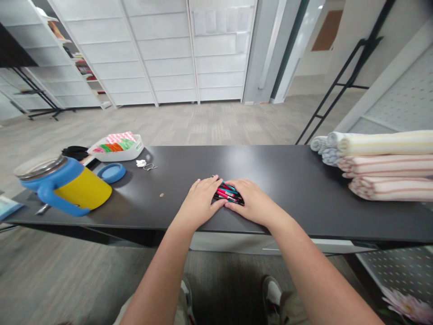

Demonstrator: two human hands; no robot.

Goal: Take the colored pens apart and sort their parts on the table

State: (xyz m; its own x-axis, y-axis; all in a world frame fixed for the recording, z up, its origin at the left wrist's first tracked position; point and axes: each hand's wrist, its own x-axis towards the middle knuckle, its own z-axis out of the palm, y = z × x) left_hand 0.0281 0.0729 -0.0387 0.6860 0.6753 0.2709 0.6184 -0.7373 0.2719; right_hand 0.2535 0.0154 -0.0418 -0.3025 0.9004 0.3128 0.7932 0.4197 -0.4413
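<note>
A bunch of pens (pixel 230 193) in red, teal and black lies on the dark tabletop, near its front edge. My left hand (pixel 202 198) is curved around the left end of the bunch, and my right hand (pixel 252 198) cups the right end. Both thumbs meet or nearly meet at the near side of the pens. The fingers of both hands cover the ends, so only the middle of the bunch shows between them.
At the left stand a blue and yellow mug (pixel 91 189), a round blue lid (pixel 111 173) and a white basket (pixel 118 155) of colourful packets. A crumpled white scrap (pixel 141 163) lies nearby. Rolled striped cloths (pixel 389 167) are stacked at the right end of the dark table (pixel 291 180).
</note>
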